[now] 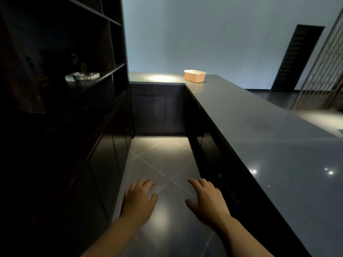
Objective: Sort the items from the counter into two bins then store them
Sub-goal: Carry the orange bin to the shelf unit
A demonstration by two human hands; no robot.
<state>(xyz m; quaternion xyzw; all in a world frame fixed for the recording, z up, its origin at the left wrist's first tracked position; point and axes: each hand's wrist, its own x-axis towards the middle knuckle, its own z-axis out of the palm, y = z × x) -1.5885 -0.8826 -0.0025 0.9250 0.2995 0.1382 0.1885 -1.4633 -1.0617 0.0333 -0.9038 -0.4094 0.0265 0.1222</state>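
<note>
Dark counter (259, 130) running along the right, orange bin (194, 76) standing on its far corner, left hand (139, 199) and right hand (206, 199) held out over tiled floor (157, 164) beside the counter, fingers relaxed, holding nothing, well apart from the bin, dark shelving (74, 71) opposite the counter.
</note>
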